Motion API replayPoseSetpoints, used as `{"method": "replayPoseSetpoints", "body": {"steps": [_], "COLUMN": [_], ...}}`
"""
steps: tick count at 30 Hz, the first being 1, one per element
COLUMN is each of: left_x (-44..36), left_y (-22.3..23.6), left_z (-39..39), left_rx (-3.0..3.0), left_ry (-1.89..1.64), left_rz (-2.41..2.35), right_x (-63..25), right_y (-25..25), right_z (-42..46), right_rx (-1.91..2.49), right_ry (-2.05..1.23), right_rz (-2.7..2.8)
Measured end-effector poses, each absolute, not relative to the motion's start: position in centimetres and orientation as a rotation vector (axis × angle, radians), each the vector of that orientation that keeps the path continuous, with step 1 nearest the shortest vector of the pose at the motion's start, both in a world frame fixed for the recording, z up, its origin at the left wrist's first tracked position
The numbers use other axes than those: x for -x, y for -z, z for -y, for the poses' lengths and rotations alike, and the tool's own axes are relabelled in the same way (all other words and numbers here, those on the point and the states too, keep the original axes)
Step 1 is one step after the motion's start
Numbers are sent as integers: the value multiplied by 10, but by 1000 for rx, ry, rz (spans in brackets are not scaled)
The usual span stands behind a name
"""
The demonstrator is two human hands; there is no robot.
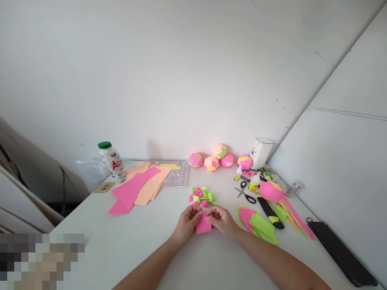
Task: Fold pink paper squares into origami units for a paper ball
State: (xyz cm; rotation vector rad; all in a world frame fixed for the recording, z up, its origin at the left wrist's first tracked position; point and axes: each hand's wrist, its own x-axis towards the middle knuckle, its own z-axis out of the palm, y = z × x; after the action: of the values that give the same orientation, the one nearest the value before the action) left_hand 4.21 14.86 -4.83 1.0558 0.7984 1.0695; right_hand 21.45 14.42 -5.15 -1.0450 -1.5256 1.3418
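Note:
A small pink sheet of paper [203, 226] is pinched along its top edge between both hands. My left hand [189, 222] is closed on its left side, thumb and forefinger together. On the other side, my right hand [222, 220] grips the same sheet near its upper right corner. Just beyond the fingertips lies a pile of folded pink and green paper pieces [207, 195]. To the right of my right hand are loose green paper sheets [263, 228] with a pink sheet [247, 217] partly under them.
Scissors [246, 194], a yellow-labelled glue bottle [254, 183] and a box cutter [270, 211] lie to the right. Several paper balls [211, 163] line the wall. Large pink paper [133, 193] and a green-capped bottle [112, 161] are left. A black case [341, 253] lies along the right edge.

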Motion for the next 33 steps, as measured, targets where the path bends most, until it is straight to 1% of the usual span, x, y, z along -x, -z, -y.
{"method": "replayPoseSetpoints", "body": {"steps": [9,22,33], "left_x": [-41,-44,-42], "left_y": [42,41,41], "left_z": [-146,-146,-145], "left_rx": [-1020,-1047,-1140], "left_ry": [-1014,-1085,-1020], "left_rz": [-740,-778,-820], "right_x": [-213,-214,-215], "right_y": [47,51,47], "right_z": [-144,-144,-142], "right_rx": [1064,1043,1056], "right_ry": [-1407,-1452,-1381], "right_rz": [1557,1546,1652]}}
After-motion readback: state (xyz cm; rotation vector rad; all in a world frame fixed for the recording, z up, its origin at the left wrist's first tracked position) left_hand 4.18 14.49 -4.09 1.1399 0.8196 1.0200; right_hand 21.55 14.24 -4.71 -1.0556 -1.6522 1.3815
